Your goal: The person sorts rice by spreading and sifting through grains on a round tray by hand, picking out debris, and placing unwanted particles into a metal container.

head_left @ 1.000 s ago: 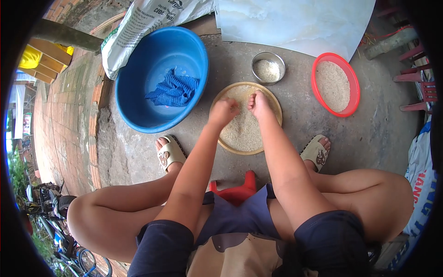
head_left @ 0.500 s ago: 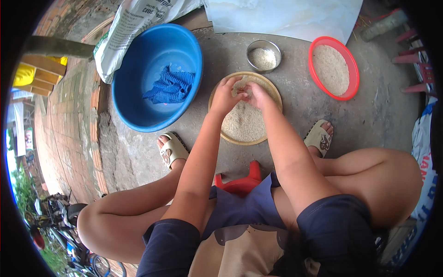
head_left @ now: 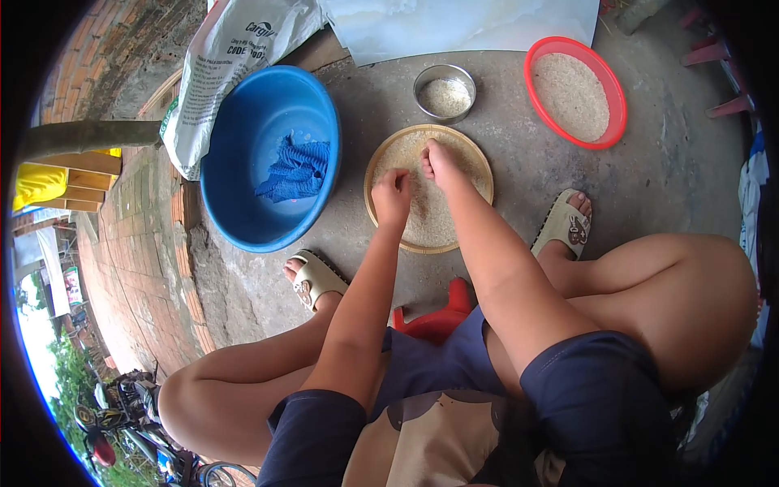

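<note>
A round woven tray with a pale rim lies on the ground between my feet, spread with rice grains. Over the left part of the rice is my left hand, its fingers curled closed. My right hand makes a fist over the upper right part, thumb side up. The hands are apart from each other. What either one holds, if anything, is hidden inside the fingers.
Beyond the tray stands a metal bowl of grains. A red basin of grains sits right; a blue basin with a blue cloth sits left, beside a printed sack. I sit on a red stool.
My hands were together with fingers spread over the far part of the tray. Now they are apart and closed, the left one nearer me. The view has shifted slightly.
</note>
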`<state>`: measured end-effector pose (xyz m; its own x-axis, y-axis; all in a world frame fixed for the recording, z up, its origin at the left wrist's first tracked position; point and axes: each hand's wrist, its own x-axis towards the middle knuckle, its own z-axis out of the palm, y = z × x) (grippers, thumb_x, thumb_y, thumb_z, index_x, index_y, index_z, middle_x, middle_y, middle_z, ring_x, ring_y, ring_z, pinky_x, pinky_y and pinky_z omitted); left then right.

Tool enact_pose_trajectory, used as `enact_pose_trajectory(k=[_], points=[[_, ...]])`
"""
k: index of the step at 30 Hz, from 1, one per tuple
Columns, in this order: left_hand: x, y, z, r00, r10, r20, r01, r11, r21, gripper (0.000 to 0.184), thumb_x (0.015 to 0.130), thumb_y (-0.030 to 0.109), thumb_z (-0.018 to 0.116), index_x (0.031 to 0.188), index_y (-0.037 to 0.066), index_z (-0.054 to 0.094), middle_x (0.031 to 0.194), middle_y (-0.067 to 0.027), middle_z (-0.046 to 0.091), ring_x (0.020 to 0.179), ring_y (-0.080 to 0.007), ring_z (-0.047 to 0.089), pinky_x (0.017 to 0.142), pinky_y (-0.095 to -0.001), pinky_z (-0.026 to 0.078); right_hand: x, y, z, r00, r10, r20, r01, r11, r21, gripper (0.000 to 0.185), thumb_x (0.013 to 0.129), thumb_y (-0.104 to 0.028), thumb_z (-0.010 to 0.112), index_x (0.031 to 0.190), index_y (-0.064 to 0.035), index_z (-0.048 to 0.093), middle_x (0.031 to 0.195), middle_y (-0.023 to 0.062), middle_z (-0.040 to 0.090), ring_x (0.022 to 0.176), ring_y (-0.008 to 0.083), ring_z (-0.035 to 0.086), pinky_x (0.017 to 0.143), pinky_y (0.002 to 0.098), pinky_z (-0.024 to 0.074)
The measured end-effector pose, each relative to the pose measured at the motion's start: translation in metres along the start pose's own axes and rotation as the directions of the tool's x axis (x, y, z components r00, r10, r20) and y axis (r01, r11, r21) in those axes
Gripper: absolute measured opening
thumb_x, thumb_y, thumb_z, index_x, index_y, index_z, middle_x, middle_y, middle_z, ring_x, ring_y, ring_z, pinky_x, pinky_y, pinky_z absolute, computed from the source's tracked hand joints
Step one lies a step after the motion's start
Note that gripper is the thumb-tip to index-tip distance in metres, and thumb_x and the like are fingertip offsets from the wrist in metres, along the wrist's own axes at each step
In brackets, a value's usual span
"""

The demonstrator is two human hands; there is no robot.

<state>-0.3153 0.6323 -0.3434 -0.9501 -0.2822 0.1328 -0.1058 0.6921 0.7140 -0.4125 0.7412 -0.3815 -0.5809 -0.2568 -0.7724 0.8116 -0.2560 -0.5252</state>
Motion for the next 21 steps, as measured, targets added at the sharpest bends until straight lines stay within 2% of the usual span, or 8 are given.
enact_pose_trajectory(k=[4, 8, 10, 12, 14, 16, 18, 21], points=[[0.032, 0.039, 0.007, 0.998, -0.005, -0.062, -0.006, 0.985, -0.174, 0.008, 0.08, 0.007, 0.067, 0.085, 0.002, 0.068, 0.08, -0.0118, 0.065, 0.068, -0.0214, 0.065, 0.064, -0.0316, 0.05, -0.008, 0.0, 0.008, 0.989, -0.035, -0.145, 0.035, 0.999, -0.005, 0.028, 0.088, -0.027, 0.045, 0.071, -0.0077, 0.056, 0.057, 0.0035, 0.051, 0.045, 0.0164, 0.05, 0.039, 0.027, 0.0375], [0.05, 0.043, 0.008, 0.982, 0.162, 0.101, -0.159, 0.987, -0.035, 0.009, 0.079, 0.009, 0.068, 0.084, 0.001, 0.069, 0.08, -0.0124, 0.066, 0.067, -0.024, 0.064, 0.063, -0.0327, 0.051, 0.005, 0.005, 0.008, 0.973, -0.067, -0.219, 0.128, 0.953, 0.275, 0.028, 0.09, -0.028, 0.045, 0.085, -0.0033, 0.057, 0.072, 0.0072, 0.06, 0.057, 0.019, 0.059, 0.047, 0.0323, 0.0466], [0.055, 0.04, 0.005, 0.994, 0.07, 0.084, -0.064, 0.996, -0.068, 0.012, 0.08, 0.012, 0.066, 0.086, 0.003, 0.069, 0.086, -0.0129, 0.066, 0.078, -0.0277, 0.064, 0.072, -0.0364, 0.051, 0.005, 0.004, 0.008, 0.994, 0.047, -0.099, 0.003, 0.891, 0.454, 0.029, 0.091, -0.03, 0.044, 0.081, -0.0053, 0.056, 0.067, 0.0053, 0.058, 0.054, 0.0185, 0.056, 0.049, 0.0324, 0.0472], [0.052, 0.024, 0.01, 0.977, 0.084, -0.195, -0.047, 0.981, 0.187, 0.015, 0.083, 0.014, 0.062, 0.092, 0.004, 0.068, 0.095, -0.0137, 0.065, 0.094, -0.0314, 0.06, 0.083, -0.0402, 0.047, 0.009, 0.003, 0.007, 0.991, 0.084, -0.106, -0.029, 0.896, 0.443, 0.031, 0.091, -0.031, 0.043, 0.066, -0.013, 0.045, 0.051, -0.0015, 0.039, 0.039, 0.0126, 0.035, 0.039, 0.0284, 0.0286], [0.04, -0.001, 0.015, 0.992, -0.054, -0.116, 0.07, 0.988, 0.135, 0.022, 0.086, 0.016, 0.057, 0.104, 0.007, 0.065, 0.114, -0.0155, 0.06, 0.109, -0.0342, 0.053, 0.093, -0.0438, 0.041, 0.0, -0.005, 0.017, 0.989, 0.112, -0.101, -0.054, 0.886, 0.46, 0.032, 0.089, -0.03, 0.044, 0.061, -0.017, 0.036, 0.048, -0.0045, 0.028, 0.036, 0.0106, 0.023, 0.037, 0.0275, 0.0177], [0.023, -0.013, 0.022, 0.985, 0.15, -0.089, -0.108, 0.925, 0.363, 0.033, 0.087, 0.017, 0.054, 0.118, 0.009, 0.059, 0.133, -0.017, 0.048, 0.117, -0.0359, 0.048, 0.097, -0.0434, 0.04, -0.007, -0.015, 0.032, 0.995, 0.098, -0.021, -0.078, 0.887, 0.455, 0.035, 0.085, -0.028, 0.047, 0.056, -0.0198, 0.03, 0.048, -0.0061, 0.023, 0.036, 0.0094, 0.019, 0.036, 0.0266, 0.0143], [0.002, -0.017, 0.032, 0.996, 0.07, 0.062, -0.089, 0.912, 0.401, 0.048, 0.093, 0.025, 0.041, 0.139, 0.012, 0.04, 0.15, -0.014, 0.028, 0.136, -0.0323, 0.03, 0.112, -0.0455, 0.023, -0.011, -0.032, 0.043, 0.988, 0.092, 0.126, -0.141, 0.868, 0.476, 0.039, 0.087, -0.025, 0.045, 0.054, -0.0193, 0.027, 0.046, -0.0052, 0.021, 0.036, 0.0106, 0.018, 0.036, 0.0264, 0.0141], [-0.002, -0.013, 0.044, 0.997, -0.029, 0.076, -0.008, 0.898, 0.44, 0.052, 0.094, 0.028, 0.035, 0.143, 0.013, 0.033, 0.151, -0.0112, 0.027, 0.14, -0.0284, 0.023, 0.115, -0.0455, 0.015, -0.02, -0.071, 0.058, 0.981, 0.051, 0.189, -0.155, 0.793, 0.589, 0.039, 0.088, -0.023, 0.045, 0.053, -0.0189, 0.027, 0.045, -0.0051, 0.021, 0.036, 0.0101, 0.019, 0.036, 0.026, 0.014]])
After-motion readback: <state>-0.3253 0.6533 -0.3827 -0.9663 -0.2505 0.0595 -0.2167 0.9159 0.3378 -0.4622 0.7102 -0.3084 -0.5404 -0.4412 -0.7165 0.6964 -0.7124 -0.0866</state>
